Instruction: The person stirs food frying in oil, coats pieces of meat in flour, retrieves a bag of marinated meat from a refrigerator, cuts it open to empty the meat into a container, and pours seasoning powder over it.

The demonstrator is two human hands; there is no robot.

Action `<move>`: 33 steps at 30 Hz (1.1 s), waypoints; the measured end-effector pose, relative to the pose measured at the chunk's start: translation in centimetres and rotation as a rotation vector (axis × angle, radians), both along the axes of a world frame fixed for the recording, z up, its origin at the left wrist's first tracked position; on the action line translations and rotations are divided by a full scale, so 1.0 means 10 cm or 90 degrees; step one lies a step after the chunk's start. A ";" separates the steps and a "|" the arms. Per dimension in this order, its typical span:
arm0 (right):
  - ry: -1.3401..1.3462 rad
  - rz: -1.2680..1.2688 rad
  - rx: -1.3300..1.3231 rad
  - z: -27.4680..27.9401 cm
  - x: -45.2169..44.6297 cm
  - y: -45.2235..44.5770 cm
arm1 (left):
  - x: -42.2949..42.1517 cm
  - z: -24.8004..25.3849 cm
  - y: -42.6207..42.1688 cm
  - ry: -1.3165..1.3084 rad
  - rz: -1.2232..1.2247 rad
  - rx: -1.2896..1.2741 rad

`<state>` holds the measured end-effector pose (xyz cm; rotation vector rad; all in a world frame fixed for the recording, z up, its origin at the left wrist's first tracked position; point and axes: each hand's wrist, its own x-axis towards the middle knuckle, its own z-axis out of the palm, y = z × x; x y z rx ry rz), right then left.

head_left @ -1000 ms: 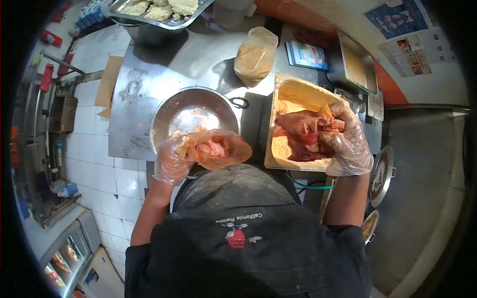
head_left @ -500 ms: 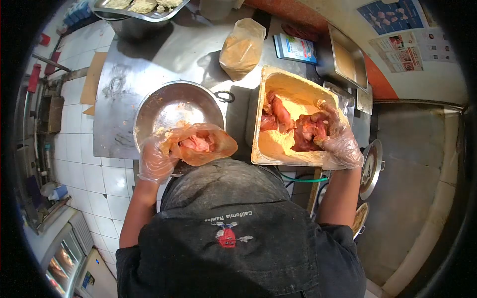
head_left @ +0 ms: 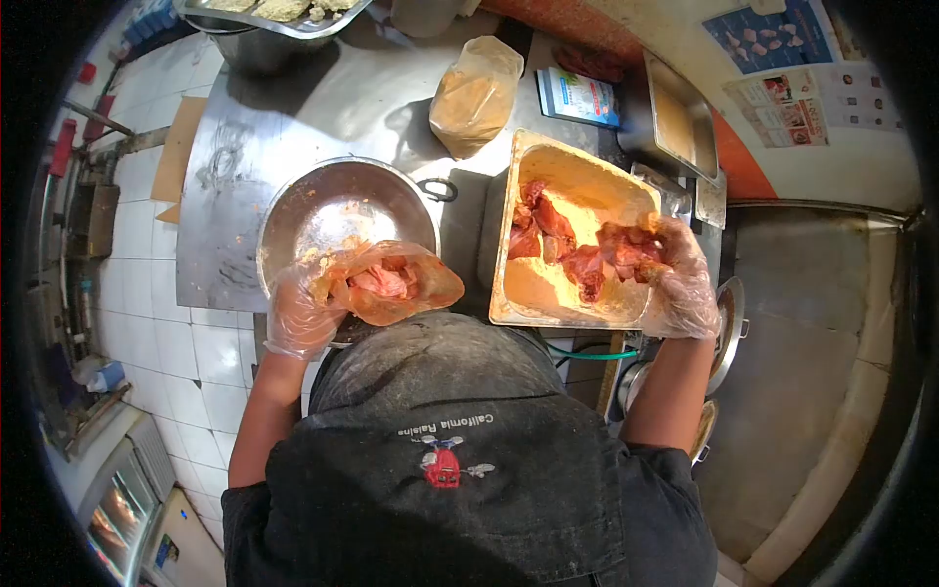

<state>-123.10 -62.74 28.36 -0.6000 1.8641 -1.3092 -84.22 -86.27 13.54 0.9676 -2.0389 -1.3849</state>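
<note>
My left hand (head_left: 301, 315), in a clear plastic glove, is closed round the neck side of a plastic bag (head_left: 435, 286). Pink raw meat (head_left: 383, 280) shows in the bag's open mouth, above the near edge of a steel bowl (head_left: 284, 220). On the right, my gloved right hand (head_left: 687, 293) grips a reddish piece of raw meat (head_left: 628, 252) over a deep tub (head_left: 503, 245). Yellowish flour (head_left: 538, 286) covers the tub's bottom and walls. Other raw meat pieces (head_left: 554, 227) lie on the flour at the tub's left side.
Behind the tub stands a bag of yellowish powder (head_left: 476, 98). A blue-and-white packet (head_left: 579, 96) and a steel pan (head_left: 685, 127) are at the back right. A tray of breaded pieces (head_left: 323, 22) sits at the back left. The table edge (head_left: 220, 298) is close to me.
My right hand has shifted slightly right with the meat, and pieces in the tub now lie more spread out. My left hand and the bag have barely moved.
</note>
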 end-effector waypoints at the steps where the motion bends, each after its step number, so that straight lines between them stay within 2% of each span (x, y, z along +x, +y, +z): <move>1: 0.039 -0.009 0.066 -0.03 -0.02 0.00 | 0.00 0.00 -0.01 -0.007 -0.006 -0.009; 2: 0.182 0.079 0.137 -0.11 -0.12 0.02 | 0.01 -0.01 -0.01 -0.014 -0.010 -0.019; 4: 0.142 -0.032 0.138 -0.42 -0.28 0.12 | 0.02 -0.04 -0.02 -0.013 -0.017 -0.017; 6: 0.187 -0.026 0.109 -0.49 -0.28 0.10 | 0.01 -0.08 -0.01 0.002 -0.017 0.007; 7: 0.209 -0.024 0.094 -0.44 -0.20 0.00 | -0.01 -0.05 -0.03 -0.007 -0.037 -0.030; 9: 0.400 0.147 0.043 -0.25 0.22 -0.31 | -0.10 0.07 -0.06 -0.039 -0.081 -0.109; 10: 0.384 0.188 0.104 -0.03 0.57 -0.59 | -0.13 0.10 -0.08 -0.052 -0.101 -0.141; 12: 0.414 0.410 -0.088 0.01 0.93 -0.91 | -0.12 0.11 -0.11 -0.089 -0.136 -0.210; 13: 0.468 0.561 -0.114 0.00 1.09 -1.11 | -0.10 0.04 -0.09 -0.050 -0.104 -0.070; 14: 0.497 0.649 -0.068 0.00 1.27 -1.28 | -0.09 -0.10 -0.05 -0.007 -0.069 0.069; 16: 0.589 0.813 0.043 -0.05 1.59 -1.56 | -0.06 -0.31 -0.05 0.024 -0.065 0.147; 17: 0.651 0.886 0.108 -0.09 1.72 -1.68 | -0.06 -0.41 -0.10 0.005 -0.098 0.087; 18: 0.716 0.956 0.179 -0.12 1.82 -1.76 | -0.05 -0.46 -0.12 0.022 -0.109 0.098; 19: 0.741 0.903 0.114 -0.27 1.88 -1.77 | -0.05 -0.49 -0.14 0.039 -0.120 0.109; 20: 0.763 0.850 0.050 -0.51 1.94 -1.74 | -0.03 -0.52 -0.15 0.092 -0.108 0.191; 21: 0.781 0.797 -0.012 -0.58 2.01 -1.75 | -0.04 -0.48 -0.16 0.060 -0.075 0.195; 22: 0.799 0.816 0.071 -0.62 2.04 -1.75 | -0.06 -0.45 -0.17 0.028 -0.042 0.201; 23: 0.809 0.817 0.075 -0.65 2.06 -1.77 | -0.07 -0.42 -0.18 -0.003 -0.010 0.209; 25: 0.830 0.819 0.087 -0.67 2.10 -1.83 | -0.06 -0.42 -0.19 -0.130 -0.073 -0.164; 28: 0.727 0.874 0.145 -0.45 2.03 -1.99 | -0.11 -0.31 -0.21 -0.093 -0.051 0.053; 31: 0.689 0.857 0.139 -0.47 2.00 -2.03 | -0.09 -0.17 -0.28 -0.154 -0.123 -0.084; 33: 0.696 0.877 0.088 -0.67 1.91 -2.05 | -0.10 -0.11 -0.28 -0.164 -0.132 -0.094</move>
